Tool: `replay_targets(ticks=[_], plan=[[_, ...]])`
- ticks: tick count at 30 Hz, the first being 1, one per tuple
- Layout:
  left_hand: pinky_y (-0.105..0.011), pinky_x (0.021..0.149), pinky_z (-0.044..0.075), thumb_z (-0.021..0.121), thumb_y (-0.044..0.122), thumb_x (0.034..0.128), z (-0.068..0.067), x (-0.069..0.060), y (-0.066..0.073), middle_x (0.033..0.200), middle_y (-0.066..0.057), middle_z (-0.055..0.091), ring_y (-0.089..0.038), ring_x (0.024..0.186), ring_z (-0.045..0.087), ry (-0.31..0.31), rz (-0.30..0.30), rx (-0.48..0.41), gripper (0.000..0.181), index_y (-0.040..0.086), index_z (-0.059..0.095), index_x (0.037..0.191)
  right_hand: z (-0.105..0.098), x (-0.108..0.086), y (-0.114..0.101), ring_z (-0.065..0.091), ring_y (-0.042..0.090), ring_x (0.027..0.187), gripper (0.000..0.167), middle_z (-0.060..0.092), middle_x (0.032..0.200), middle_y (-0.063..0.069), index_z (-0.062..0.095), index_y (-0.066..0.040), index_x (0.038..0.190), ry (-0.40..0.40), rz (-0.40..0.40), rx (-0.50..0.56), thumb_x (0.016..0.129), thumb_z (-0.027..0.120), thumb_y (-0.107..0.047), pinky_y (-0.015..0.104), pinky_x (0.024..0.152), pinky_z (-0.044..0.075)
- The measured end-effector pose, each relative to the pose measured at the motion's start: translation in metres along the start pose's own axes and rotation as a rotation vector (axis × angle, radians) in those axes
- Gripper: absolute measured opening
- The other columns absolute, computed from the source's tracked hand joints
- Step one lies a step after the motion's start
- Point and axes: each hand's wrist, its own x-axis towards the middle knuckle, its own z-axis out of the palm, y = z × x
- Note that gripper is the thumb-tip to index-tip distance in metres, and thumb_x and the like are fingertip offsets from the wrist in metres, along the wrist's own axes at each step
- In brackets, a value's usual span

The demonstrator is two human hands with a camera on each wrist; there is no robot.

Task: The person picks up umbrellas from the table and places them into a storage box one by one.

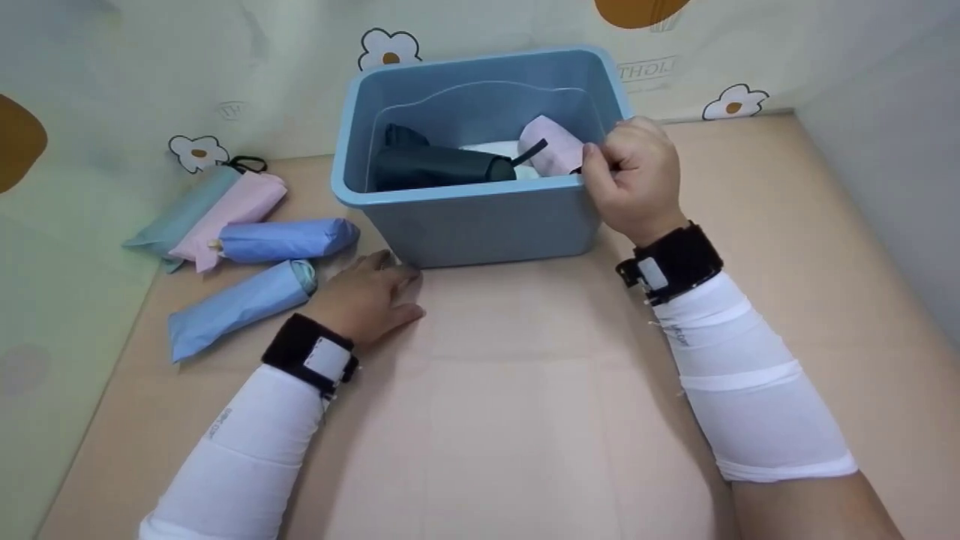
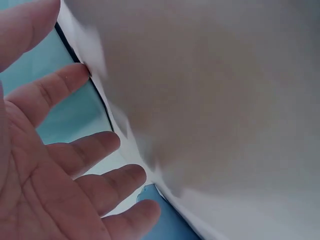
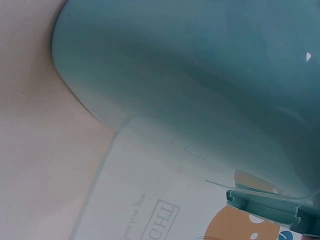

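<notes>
A blue plastic bin (image 1: 487,229) stands on the table, and my right hand (image 1: 637,176) grips its rim at the front right corner. Inside lie a dark green folded umbrella (image 1: 442,166) with a strap and a pink folded umbrella (image 1: 551,146). My left hand (image 1: 367,296) rests on the table by the bin's lower left corner, holding nothing. In the left wrist view its fingers (image 2: 107,190) are spread and relaxed. The right wrist view shows the bin's outer wall (image 3: 165,90); the right hand is out of that picture.
Left of the bin lie a light blue folded umbrella (image 1: 236,307), a blue one (image 1: 281,240), a pink one (image 1: 232,210) and a teal one (image 1: 184,214). Behind the bin hangs a flower-print cloth (image 1: 292,90). A pale wall (image 1: 885,150) borders the table (image 1: 510,420) on the right.
</notes>
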Motion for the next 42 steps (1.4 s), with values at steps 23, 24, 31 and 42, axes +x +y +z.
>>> replay_targets(ticks=[23, 24, 31, 42], plan=[[-0.056, 0.121, 0.038, 0.063, 0.053, 0.1017, -0.001, 0.001, 0.005, 0.16, -0.026, 0.045, -0.041, 0.15, 0.045, 0.001, -0.045, 0.021, 0.079, -0.002, 0.046, 0.155, -0.001, 0.001, -0.001, 0.037, 0.021, 0.062, 0.042, 0.037, 0.054, 0.012, 0.044, 0.001, 0.052, -0.013, 0.015, 0.006, 0.09, 0.059, -0.009, 0.029, 0.064, 0.02], [-0.056, 0.121, 0.039, 0.063, 0.053, 0.1015, -0.001, 0.001, 0.007, 0.16, -0.025, 0.046, -0.04, 0.149, 0.046, 0.004, -0.041, 0.015, 0.078, -0.001, 0.047, 0.155, -0.001, 0.001, -0.001, 0.037, 0.021, 0.062, 0.042, 0.037, 0.054, 0.012, 0.044, 0.001, 0.052, -0.013, 0.016, 0.006, 0.09, 0.059, -0.009, 0.029, 0.065, 0.02], [-0.055, 0.117, 0.045, 0.066, 0.055, 0.0992, -0.002, 0.001, 0.013, 0.157, -0.022, 0.05, -0.038, 0.14, 0.056, 0.049, -0.029, -0.049, 0.069, 0.008, 0.057, 0.148, -0.002, -0.001, 0.0, 0.037, 0.022, 0.062, 0.043, 0.036, 0.054, 0.012, 0.044, 0.001, 0.052, -0.01, 0.02, 0.001, 0.091, 0.058, -0.012, 0.029, 0.065, 0.021], [-0.057, 0.112, 0.048, 0.063, 0.053, 0.101, -0.001, 0.002, 0.01, 0.155, -0.025, 0.051, -0.04, 0.139, 0.056, 0.094, -0.01, -0.067, 0.059, 0.008, 0.064, 0.139, 0.0, -0.001, 0.0, 0.036, 0.023, 0.061, 0.043, 0.035, 0.054, 0.012, 0.042, 0.001, 0.053, -0.009, 0.004, 0.005, 0.091, 0.057, -0.012, 0.029, 0.065, 0.02]])
